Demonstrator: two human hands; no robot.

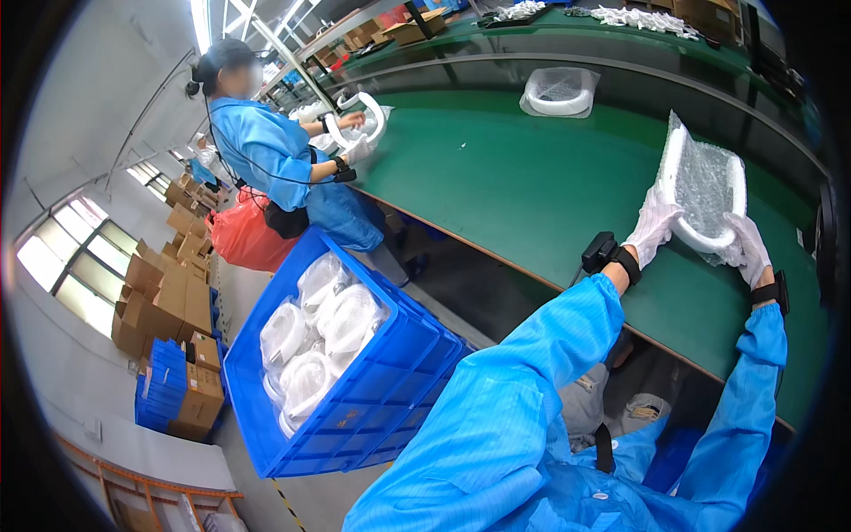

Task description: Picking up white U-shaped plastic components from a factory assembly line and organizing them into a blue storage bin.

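A white U-shaped part [674, 168] sits inside a clear bubble-wrap bag [706, 193], above the right part of the green work surface [523, 204]. My left hand [653, 229], in a white glove, grips its near left corner. At the near right corner my right hand [749, 245], gloved too, has its fingers closed on the same wrapped part. The bag's upper end stands up past the far left edge of the part. Both wrists carry black strapped devices.
Another wrapped white part [558, 92] lies farther along the surface. A blue crate [372, 399] to the left holds several wrapped parts [306, 381]. A co-worker [266, 151] in blue handles a white curved part [377, 120] at the far left. Cardboard boxes [164, 293] stand along the wall.
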